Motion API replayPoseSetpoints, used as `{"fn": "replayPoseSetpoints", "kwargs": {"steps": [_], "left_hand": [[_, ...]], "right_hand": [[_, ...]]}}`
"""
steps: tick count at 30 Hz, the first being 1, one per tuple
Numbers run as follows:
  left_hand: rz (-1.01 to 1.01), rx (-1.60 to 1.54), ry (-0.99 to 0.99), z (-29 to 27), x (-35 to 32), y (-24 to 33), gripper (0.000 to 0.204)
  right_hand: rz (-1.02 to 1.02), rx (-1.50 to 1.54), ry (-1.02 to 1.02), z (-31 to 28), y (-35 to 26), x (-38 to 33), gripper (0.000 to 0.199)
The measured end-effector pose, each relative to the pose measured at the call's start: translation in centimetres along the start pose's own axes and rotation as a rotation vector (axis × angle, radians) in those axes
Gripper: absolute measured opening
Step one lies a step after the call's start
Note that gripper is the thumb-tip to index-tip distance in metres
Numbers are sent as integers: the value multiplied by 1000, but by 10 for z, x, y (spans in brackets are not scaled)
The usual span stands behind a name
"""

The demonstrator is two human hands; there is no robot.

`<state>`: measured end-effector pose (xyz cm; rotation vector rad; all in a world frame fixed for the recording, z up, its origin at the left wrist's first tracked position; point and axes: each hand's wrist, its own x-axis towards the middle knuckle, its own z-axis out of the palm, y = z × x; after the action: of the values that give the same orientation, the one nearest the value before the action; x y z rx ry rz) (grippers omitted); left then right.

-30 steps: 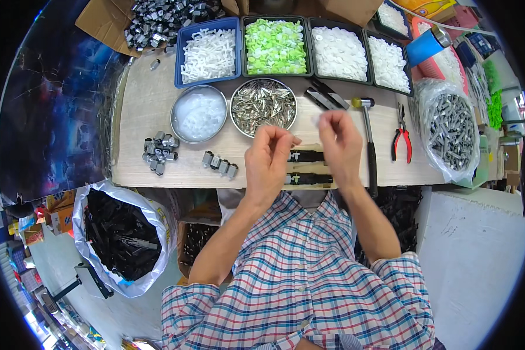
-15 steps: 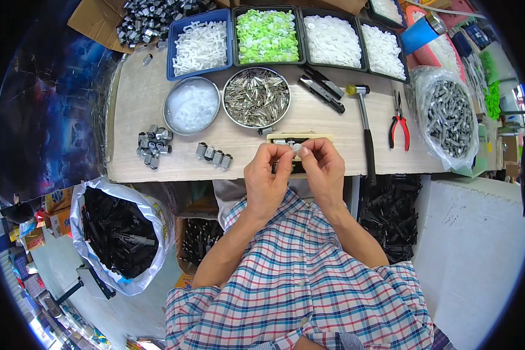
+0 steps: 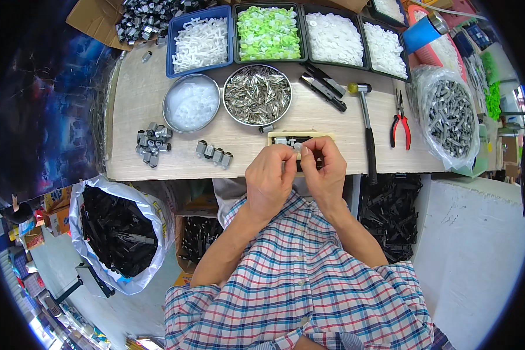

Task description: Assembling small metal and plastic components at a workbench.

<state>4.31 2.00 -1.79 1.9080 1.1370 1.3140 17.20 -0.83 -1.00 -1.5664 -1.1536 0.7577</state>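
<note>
- A pale wooden workbench (image 3: 134, 111) fills the upper middle of the view; all the work lies on it.
- A large silver plastic bag of black parts (image 3: 118, 230) stands on the floor, left of the person and below the bench edge.
- A row of rectangular plastic trays stands at the far side: a blue one with white pieces (image 3: 199, 42), then one with lime-green pieces (image 3: 268, 32), then trays with white round pieces (image 3: 335, 38).
- A clear plastic bag of grey metal cylinders (image 3: 452, 119) sits at the right end of the bench.
- A round metal bowl of silver pins (image 3: 256, 94) stands just beside a round metal bowl of white rings (image 3: 191, 104).
- A hammer with a black handle (image 3: 367, 131) lies right of the hands, and red-handled pliers (image 3: 400, 119) lie further right.
- The left hand (image 3: 268, 178) and the right hand (image 3: 326, 172) meet at the near edge of the bench, their fingertips pinched together on a small white part (image 3: 298, 148).
- This part is held just over a small cream-coloured wooden block (image 3: 300, 137) with a dark slot.
- Four small grey metal pieces in a row (image 3: 214, 155) lie left of the hands.
</note>
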Motion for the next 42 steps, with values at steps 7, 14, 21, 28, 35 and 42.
{"fn": "replayPoseSetpoints", "kwargs": {"steps": [7,14,21,28,35,42], "left_hand": [[165,207,-186,-5,6,-6,10],[-232,-34,-71,-12,-6,8,10],[-281,-105,-192,-13,-14,6,11],[259,268,-251,5,-15,-4,20],[218,380,-341,11,-33,6,19],[182,458,-386,20,-38,10,16]], "right_hand": [[-432,-264,-24,-10,15,13,15],[-732,-553,-196,-32,21,43,24],[-779,-655,-394,-34,25,54,26],[-782,-616,-374,-31,31,53,28],[-773,-563,-395,-35,33,52,27],[-762,-564,-396,-37,31,51,29]]}}
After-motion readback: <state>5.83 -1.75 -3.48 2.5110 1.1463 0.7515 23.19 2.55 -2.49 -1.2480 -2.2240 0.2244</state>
